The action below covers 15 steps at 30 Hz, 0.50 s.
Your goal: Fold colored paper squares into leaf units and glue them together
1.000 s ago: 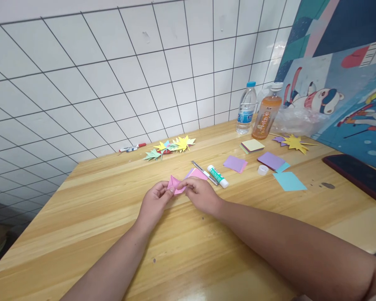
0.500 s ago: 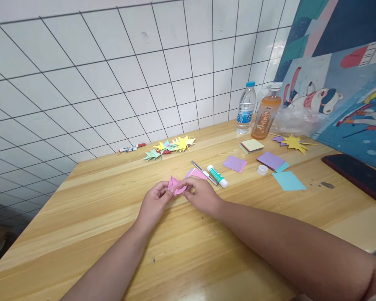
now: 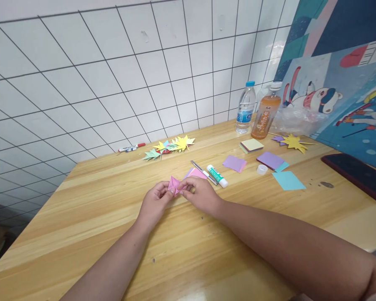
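A small folded piece of pink paper [image 3: 173, 183] is held between my two hands just above the wooden table [image 3: 106, 213]. My left hand [image 3: 156, 200] pinches its left side between thumb and fingers. On its right side, my right hand [image 3: 200, 193] grips the paper, with the thumb at the lower edge and the fingers covering part of it. Right behind my right hand lie pink and purple paper sheets [image 3: 198, 172], partly hidden. A utility knife [image 3: 204, 172] rests across them, and a green and white glue stick [image 3: 217, 176] lies beside it.
Folded paper stars [image 3: 181, 143] and markers [image 3: 131, 147] lie by the tiled wall. Purple sheets [image 3: 234, 163], a blue sheet [image 3: 288, 180], a white cap [image 3: 262, 169] and a paper stack [image 3: 251, 145] spread rightward. A water bottle [image 3: 246, 108] and an orange drink bottle [image 3: 266, 112] stand behind.
My right thumb and fingers have closed inward on the pink paper, and its right flap is pressed flatter. My left hand keeps its hold almost unmoved.
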Motion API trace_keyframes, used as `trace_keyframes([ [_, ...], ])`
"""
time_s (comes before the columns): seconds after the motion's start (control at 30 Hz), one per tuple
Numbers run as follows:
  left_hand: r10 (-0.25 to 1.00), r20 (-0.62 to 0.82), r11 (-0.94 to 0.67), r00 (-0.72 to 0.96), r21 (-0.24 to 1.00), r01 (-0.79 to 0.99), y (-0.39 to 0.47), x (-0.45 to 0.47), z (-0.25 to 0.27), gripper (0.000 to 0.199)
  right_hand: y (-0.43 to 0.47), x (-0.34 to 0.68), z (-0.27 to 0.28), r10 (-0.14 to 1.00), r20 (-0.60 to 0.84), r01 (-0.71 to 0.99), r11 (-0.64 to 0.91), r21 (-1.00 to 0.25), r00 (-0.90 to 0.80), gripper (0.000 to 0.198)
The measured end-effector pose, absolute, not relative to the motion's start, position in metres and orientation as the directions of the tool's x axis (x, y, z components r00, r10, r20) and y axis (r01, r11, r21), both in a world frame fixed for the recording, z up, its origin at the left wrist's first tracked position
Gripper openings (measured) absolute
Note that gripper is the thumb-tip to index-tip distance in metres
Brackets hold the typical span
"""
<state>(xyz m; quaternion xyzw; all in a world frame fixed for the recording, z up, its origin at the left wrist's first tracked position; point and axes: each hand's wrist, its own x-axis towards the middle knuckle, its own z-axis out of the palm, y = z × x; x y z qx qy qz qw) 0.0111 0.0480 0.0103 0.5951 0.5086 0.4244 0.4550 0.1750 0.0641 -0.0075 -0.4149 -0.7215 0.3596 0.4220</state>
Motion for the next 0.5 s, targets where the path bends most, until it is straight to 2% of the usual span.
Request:
trace_keyframes([
  [0.3, 0.993, 0.037, -0.06, 0.108, 0.974, 0.219, 0.0471, 0.0118, 0.0124, 0.031, 0.0629, 0.1756, -0.0037, 0.898, 0.315, 0.291, 0.404, -0.867, -0.308, 0.014],
  [0.5, 0.996, 0.032, -0.048, 0.084, 0.977, 0.206, 0.0466, 0.013, 0.014, 0.032, 0.063, 0.1763, -0.0065, 0.887, 0.336, 0.285, 0.427, -0.858, -0.316, 0.026],
])
